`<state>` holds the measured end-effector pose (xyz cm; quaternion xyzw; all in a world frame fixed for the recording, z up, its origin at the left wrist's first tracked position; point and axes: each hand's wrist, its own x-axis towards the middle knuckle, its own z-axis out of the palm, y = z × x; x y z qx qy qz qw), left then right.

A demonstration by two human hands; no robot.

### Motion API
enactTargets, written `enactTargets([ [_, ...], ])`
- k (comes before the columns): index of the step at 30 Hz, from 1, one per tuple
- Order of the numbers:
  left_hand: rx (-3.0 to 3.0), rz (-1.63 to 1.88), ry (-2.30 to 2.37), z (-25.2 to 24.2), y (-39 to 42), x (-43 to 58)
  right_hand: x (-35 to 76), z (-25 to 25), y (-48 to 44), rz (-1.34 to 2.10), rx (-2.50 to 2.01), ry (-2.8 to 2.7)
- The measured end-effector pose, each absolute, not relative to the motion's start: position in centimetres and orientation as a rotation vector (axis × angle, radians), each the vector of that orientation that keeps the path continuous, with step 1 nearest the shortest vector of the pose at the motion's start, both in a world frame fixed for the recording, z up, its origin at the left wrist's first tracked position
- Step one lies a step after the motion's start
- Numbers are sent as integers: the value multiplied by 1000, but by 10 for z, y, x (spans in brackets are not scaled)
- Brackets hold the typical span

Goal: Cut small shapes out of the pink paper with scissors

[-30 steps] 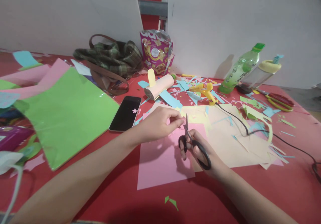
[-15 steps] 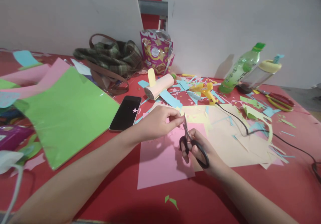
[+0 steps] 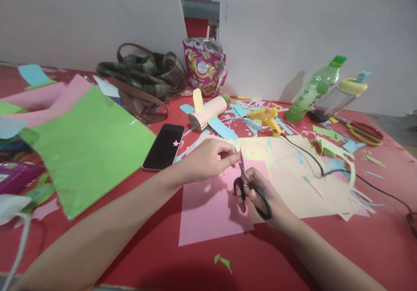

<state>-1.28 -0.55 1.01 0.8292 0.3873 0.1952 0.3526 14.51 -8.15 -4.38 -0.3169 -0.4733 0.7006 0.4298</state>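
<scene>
My right hand [image 3: 265, 195] is closed round the black handles of a pair of scissors [image 3: 242, 173], blades pointing up and away from me. At the blade tips, my left hand [image 3: 213, 158] is pinched shut; what lies between thumb and finger is too small to make out. Beneath both hands is a sheet of pink paper [image 3: 208, 217], overlapping a cream sheet [image 3: 302, 195] on the right. A black phone [image 3: 164, 147] lies left of my left hand, with a small pink paper star [image 3: 176, 143] on its screen.
A yellow glue gun [image 3: 269, 118] with a black cord, a paper-covered roll [image 3: 208, 112] and paper scraps lie beyond my hands. Behind are a plaid bag [image 3: 150, 74], snack pouch [image 3: 205, 67] and green bottle [image 3: 314, 89]. Green sheets [image 3: 87, 147] lie left; pliers [image 3: 363, 132] right.
Both hands stay almost in place at the scissor tips. The blades look slightly wider apart. The whole view has shifted very slightly.
</scene>
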Motion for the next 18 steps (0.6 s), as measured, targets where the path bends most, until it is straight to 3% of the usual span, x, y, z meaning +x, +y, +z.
enactTargets([
  [18, 1884, 506, 968, 14, -11, -8, 144, -43, -81, 1712, -805, -1177],
])
